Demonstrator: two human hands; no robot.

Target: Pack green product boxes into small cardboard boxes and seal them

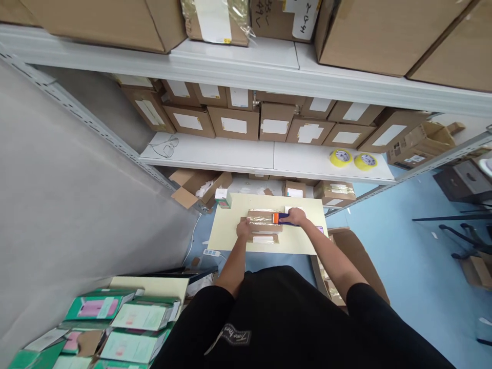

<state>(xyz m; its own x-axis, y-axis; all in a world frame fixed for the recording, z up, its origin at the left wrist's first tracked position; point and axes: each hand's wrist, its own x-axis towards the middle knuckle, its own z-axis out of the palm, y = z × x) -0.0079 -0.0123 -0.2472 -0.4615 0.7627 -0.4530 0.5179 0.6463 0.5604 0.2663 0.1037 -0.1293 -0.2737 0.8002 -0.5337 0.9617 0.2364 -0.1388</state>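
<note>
On the pale yellow tabletop [226,230] lies a small brown cardboard box [265,227] with shiny clear tape across its top. My left hand [243,228] grips the box's left end, fingers bent at its edge. In my right hand [295,216] is a hand tool with a dark blue body and an orange end [275,219]; its exact kind is too small to tell. The orange end is over the right part of the box. A flat brown piece with a white label [263,239] lies at the box's near side.
A green-and-white small box [223,198] stands at the table's back left corner. Behind, a shelf [238,151] holds labelled cartons and two yellow tape rolls [341,158]. An open carton [200,187] sits left. Green boxes [134,318] fill the lower left. A large carton [357,261] stands right.
</note>
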